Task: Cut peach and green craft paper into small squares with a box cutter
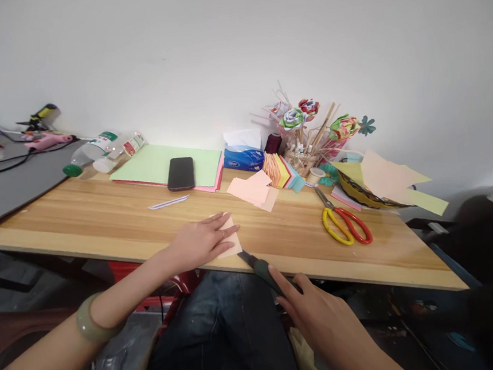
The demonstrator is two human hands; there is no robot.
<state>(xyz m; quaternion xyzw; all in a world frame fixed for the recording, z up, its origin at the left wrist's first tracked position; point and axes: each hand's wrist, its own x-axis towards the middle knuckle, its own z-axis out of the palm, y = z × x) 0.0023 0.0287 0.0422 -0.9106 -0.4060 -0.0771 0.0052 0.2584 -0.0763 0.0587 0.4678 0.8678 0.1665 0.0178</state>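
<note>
My left hand [203, 239] lies flat with its fingers outstretched on a small piece of pale peach paper [233, 242] near the table's front edge. My right hand [311, 306] is closed around the dark green handle of a knife [265, 270]. The knife's dark blade points up and left, its tip at the paper's lower right corner. Most of the paper's left part is hidden under my left hand. Beyond it lie loose peach paper pieces [253, 190] and a folded white paper strip [169, 202].
Scissors [342, 217] with red and yellow handles lie right. A phone [180, 173] rests on coloured sheets [141, 164]. Behind are plastic bottles [92, 152], a tissue pack [244, 157], folded paper stacks [277, 169], paper flowers [309, 116] and a paper-filled basket [355, 193].
</note>
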